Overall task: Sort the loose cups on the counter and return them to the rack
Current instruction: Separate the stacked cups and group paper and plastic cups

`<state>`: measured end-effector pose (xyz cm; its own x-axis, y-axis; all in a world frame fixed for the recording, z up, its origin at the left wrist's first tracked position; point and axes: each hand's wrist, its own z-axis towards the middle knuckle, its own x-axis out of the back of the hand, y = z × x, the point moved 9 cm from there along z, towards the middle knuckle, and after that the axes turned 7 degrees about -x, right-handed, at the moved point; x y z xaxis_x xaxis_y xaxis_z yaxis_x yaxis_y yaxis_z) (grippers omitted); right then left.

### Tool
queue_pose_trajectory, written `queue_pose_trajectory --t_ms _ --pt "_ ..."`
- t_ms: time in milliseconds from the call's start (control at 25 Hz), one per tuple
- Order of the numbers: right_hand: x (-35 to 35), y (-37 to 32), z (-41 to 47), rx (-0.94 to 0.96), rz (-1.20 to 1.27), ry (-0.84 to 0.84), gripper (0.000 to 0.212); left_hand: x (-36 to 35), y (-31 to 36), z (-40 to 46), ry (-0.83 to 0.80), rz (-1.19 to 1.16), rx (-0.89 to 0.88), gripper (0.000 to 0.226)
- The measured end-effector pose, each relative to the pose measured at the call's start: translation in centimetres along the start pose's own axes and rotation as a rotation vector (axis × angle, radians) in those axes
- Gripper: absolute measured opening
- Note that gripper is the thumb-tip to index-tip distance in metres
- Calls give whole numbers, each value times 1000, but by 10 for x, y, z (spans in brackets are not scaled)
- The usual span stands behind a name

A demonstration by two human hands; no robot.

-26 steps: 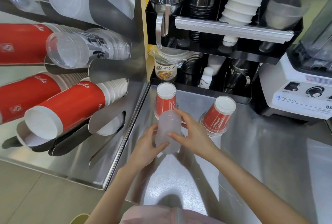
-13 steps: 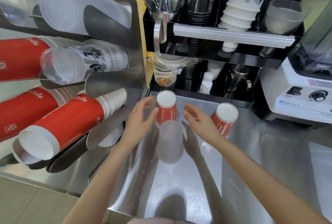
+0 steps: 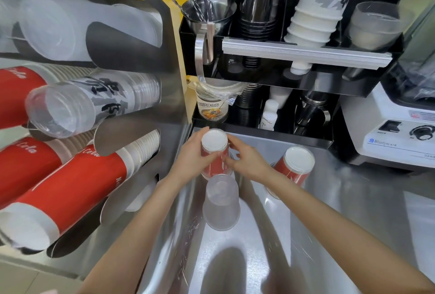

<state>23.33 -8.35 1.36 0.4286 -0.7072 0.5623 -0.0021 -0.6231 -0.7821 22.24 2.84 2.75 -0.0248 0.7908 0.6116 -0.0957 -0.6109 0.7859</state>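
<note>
An upside-down red paper cup (image 3: 214, 150) stands at the back of the steel counter (image 3: 329, 211). My left hand (image 3: 191, 157) wraps its left side and my right hand (image 3: 244, 160) presses its right side. Just in front of it stands a frosted clear plastic cup (image 3: 221, 202), also upside down and untouched. A second red cup (image 3: 294, 166) sits inverted to the right, clear of my hands. The steel cup rack (image 3: 141, 128) on the left holds slanted stacks of red cups (image 3: 70, 187), printed clear cups (image 3: 94, 103) and frosted cups (image 3: 70, 25).
A black shelf unit (image 3: 306, 86) at the back carries a metal jug with spoons (image 3: 207, 18), black cups, a white printed cup stack (image 3: 317, 4) and a bagged food cup (image 3: 213, 105). A white blender base (image 3: 388, 133) stands at the right.
My hands let go of the frosted cup, which now stands on the counter, and moved back to close on the red cup behind it.
</note>
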Motion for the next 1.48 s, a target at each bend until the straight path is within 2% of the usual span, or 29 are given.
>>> queue_pose_trajectory --t_ms 480,560,640,720,760,840,920,1080,1240,1480 --pt "23 -17 0 64 143 25 61 33 35 2 87 -80 -116 51" --pt "26 -2 8 -17 223 98 55 36 37 1 93 -99 -117 49" --pt "25 33 15 -221 392 188 39 38 37 1 99 -110 -100 51" --pt "7 67 14 -446 571 141 22 42 37 1 108 -128 -89 52" --pt "-5 76 12 -505 657 77 20 43 38 1 109 -137 -89 52" --pt "-18 77 7 -506 799 -13 25 44 40 3 104 -148 -97 53" --pt "-18 71 3 -469 848 -13 28 45 41 4 103 -151 -94 54" --pt "-14 76 10 -482 828 41 27 48 45 5 110 -137 -94 55" --pt "-22 85 18 -593 778 34 23 51 41 4 120 -125 -88 56" --pt "-32 113 31 -732 499 44 18 62 29 5 154 -76 -66 61"
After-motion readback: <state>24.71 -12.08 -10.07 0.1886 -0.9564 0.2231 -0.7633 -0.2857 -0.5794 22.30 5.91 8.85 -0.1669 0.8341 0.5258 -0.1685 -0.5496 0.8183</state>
